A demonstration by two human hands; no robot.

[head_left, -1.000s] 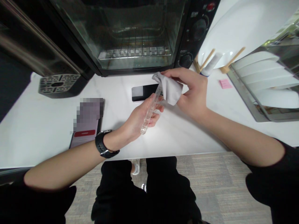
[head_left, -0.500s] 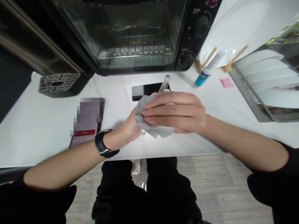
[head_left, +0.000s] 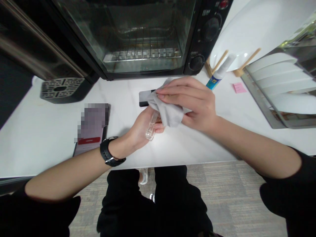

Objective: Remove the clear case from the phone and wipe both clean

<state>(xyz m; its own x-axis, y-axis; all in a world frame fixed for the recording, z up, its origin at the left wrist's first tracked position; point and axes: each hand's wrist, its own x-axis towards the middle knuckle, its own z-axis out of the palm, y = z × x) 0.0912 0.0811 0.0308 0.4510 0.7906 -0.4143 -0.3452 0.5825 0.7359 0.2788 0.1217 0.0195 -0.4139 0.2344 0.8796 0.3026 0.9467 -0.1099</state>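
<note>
My left hand, wearing a black watch, is closed around a long clear plastic piece with a rounded end. Its near end sticks out over my palm, and the cloth covers the rest, so its exact kind is unclear. A thin light-grey cloth is pinched under the fingers of my right hand and lies over the clear piece and my left fingers. Just behind my hands, a dark phone rests on the white counter, partly hidden by the cloth and my right hand.
A black toaster oven stands at the back, beside a machine with a drip tray. Another phone lies at left. Right of my hands are a spray bottle, a pink sticky note and a rack of white plates.
My right hand and the cloth have moved up along the clear piece, away from me. More of its near end now shows, while its far end has become covered.
</note>
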